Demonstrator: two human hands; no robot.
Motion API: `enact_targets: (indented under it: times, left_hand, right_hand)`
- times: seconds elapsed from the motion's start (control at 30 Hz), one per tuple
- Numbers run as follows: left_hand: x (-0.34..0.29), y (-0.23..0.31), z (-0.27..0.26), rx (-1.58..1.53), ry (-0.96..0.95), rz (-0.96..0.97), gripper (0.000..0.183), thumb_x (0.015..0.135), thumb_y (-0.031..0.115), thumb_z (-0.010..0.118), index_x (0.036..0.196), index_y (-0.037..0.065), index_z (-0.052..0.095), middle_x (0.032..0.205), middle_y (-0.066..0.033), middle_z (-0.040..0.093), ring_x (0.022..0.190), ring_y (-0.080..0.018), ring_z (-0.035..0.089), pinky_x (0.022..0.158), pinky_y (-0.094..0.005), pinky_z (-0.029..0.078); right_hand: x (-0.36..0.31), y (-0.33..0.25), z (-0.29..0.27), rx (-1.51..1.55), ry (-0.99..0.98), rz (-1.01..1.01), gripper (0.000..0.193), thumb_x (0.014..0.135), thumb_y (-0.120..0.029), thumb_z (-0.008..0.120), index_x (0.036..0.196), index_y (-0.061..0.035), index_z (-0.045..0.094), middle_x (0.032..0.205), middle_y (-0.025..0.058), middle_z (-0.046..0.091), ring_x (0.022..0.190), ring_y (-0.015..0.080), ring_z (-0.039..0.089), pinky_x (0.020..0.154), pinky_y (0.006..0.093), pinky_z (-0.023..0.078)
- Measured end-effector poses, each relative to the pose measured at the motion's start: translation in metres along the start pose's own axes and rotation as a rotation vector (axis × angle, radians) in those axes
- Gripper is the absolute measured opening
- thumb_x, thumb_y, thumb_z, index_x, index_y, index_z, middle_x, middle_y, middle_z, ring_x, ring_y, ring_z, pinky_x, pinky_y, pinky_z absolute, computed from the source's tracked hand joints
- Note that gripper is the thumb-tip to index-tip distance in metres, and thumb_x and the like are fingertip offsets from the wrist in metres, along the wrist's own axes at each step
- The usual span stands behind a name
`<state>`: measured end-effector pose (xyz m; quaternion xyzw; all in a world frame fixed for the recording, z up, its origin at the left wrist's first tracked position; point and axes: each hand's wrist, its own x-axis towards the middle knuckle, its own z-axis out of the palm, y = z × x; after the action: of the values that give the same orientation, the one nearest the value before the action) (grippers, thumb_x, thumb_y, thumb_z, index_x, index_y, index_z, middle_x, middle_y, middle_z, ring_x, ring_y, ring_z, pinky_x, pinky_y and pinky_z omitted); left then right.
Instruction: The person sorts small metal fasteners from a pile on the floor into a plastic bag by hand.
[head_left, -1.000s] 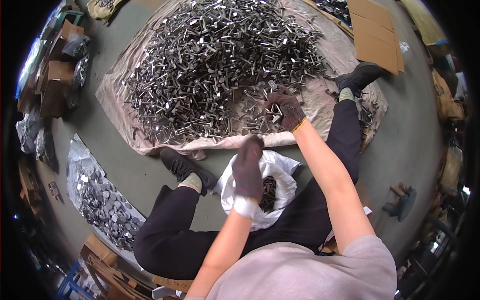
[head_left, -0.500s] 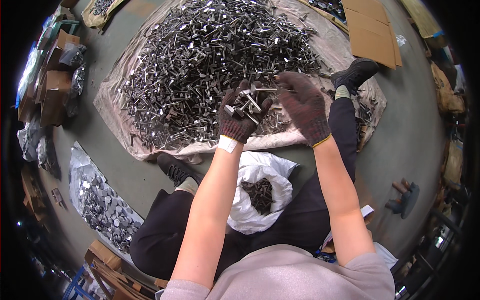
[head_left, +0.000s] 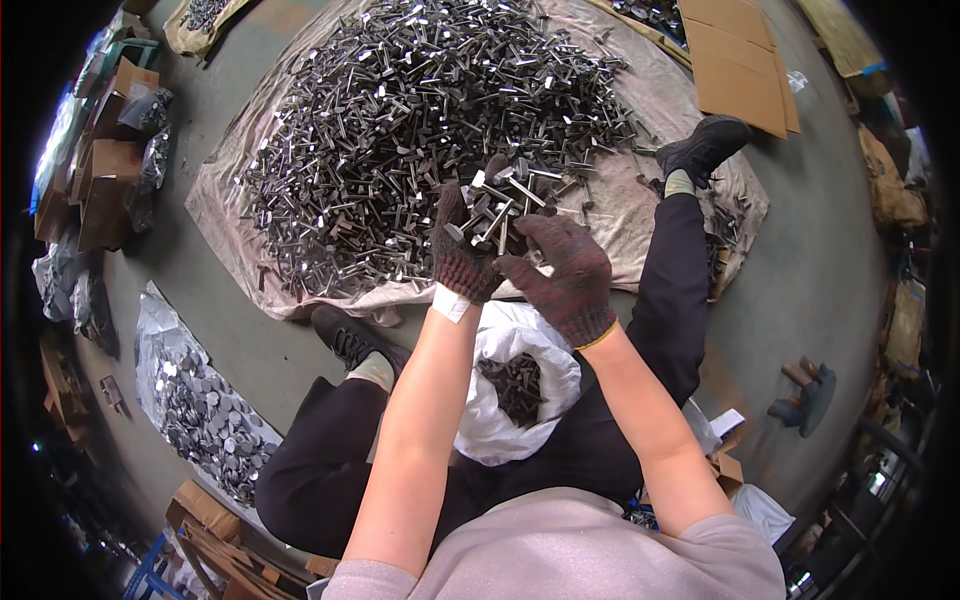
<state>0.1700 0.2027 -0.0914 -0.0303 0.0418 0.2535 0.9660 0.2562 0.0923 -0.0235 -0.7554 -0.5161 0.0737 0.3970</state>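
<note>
My left hand [head_left: 465, 250], in a dark knitted glove, is cupped palm up around several metal T-bolts [head_left: 497, 212]. Their shanks stick out past its fingers at different angles. Close on the right of these bolts is my right hand [head_left: 568, 275], gloved the same way, with thumb and fingers apart and no bolt visible between them. Beyond both hands rises a large heap of T-bolts [head_left: 430, 110] on a pale cloth [head_left: 630, 225]. Nearer me, between my legs, stands a white woven sack [head_left: 550, 430], its mouth rolled open and dark bolts [head_left: 515, 388] inside.
To the left, a plastic sheet [head_left: 165, 318] carries many round metal discs [head_left: 215, 425]. Cardboard boxes [head_left: 112, 190] are stacked at the far left. Flattened cardboard [head_left: 738, 65] lies at the far right. A dark metal object [head_left: 805, 395] rests on the floor at right.
My right hand has come down and inward, from above right to beside the bolts in my left hand. The left hand stays in nearly the same place, and its bolts have shifted.
</note>
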Motion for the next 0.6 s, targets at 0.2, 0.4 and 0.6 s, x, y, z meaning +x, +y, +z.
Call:
enact_targets:
  times: [0.2,0.4,0.6]
  left_hand:
    - [-0.015,-0.011,0.023,-0.023,-0.016,-0.011,0.059,0.100,0.044,0.045,0.143,0.004,0.044,0.135,-0.0175,0.056,0.117,-0.0285,0.058,0.105,-0.0430,0.043]
    - [-0.032,-0.020,0.035,-0.179,-0.060,-0.006,0.070,0.094,0.048,0.053,0.146,0.004,0.039,0.140,-0.0210,0.051,0.124,-0.0377,0.052,0.107,-0.0496,0.042]
    - [-0.048,-0.028,0.044,-0.174,0.002,0.003,0.055,0.093,0.036,0.056,0.139,0.006,0.049,0.141,-0.0146,0.053,0.119,-0.0278,0.056,0.104,-0.0431,0.043]
  right_hand:
    - [-0.006,-0.013,-0.002,-0.112,0.070,-0.089,0.025,0.074,-0.008,0.075,0.098,-0.0064,0.068,0.087,0.0121,0.068,0.076,0.0299,0.066,0.068,0.0375,0.054]
    - [-0.018,-0.024,-0.014,0.076,0.165,-0.037,0.018,0.074,0.000,0.071,0.092,-0.0047,0.068,0.085,0.0134,0.068,0.075,0.0305,0.067,0.067,0.0362,0.054]
    - [-0.030,-0.037,-0.034,0.312,0.220,0.139,0.013,0.078,0.003,0.069,0.091,-0.0006,0.067,0.085,0.0113,0.068,0.075,0.0181,0.068,0.067,0.0282,0.053]
